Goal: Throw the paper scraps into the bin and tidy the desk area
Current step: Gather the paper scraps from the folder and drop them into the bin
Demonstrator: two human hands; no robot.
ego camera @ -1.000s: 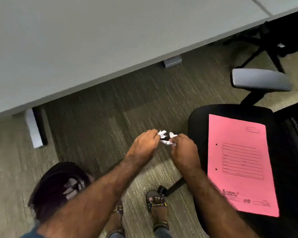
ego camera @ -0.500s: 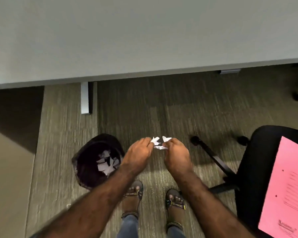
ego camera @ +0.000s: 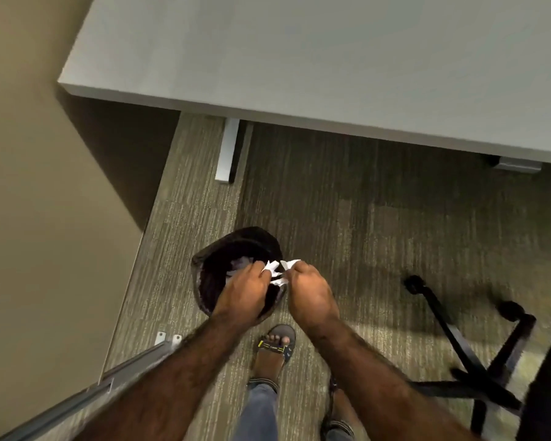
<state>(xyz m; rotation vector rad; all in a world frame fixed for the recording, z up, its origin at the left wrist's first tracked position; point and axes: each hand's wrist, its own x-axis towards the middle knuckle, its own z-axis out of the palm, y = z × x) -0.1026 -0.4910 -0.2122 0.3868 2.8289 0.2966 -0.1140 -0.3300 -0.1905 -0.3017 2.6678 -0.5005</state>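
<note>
White paper scraps (ego camera: pixel 279 271) are pinched between the fingertips of both hands. My left hand (ego camera: pixel 242 289) hangs directly over the mouth of the dark round bin (ego camera: pixel 213 249) on the carpet. My right hand (ego camera: pixel 310 289) is just past the bin's right rim, holding the same scraps. Pale paper bits (ego camera: pixel 240 264) lie inside the bin, mostly hidden by my left hand. The grey desk (ego camera: pixel 299 58) fills the top of the view, its surface bare where seen.
A beige wall (ego camera: pixel 29 186) stands at the left, with a metal rail (ego camera: pixel 109 383) along its base. A white desk leg (ego camera: pixel 228 151) is beyond the bin. The black chair base (ego camera: pixel 465 354) with castors sprawls at the right. My sandalled feet (ego camera: pixel 275 345) are just behind the bin.
The view has swung left, away from the chair and its pink folder. Both hands, still holding the scraps, have moved from beside the bin to over its mouth.
</note>
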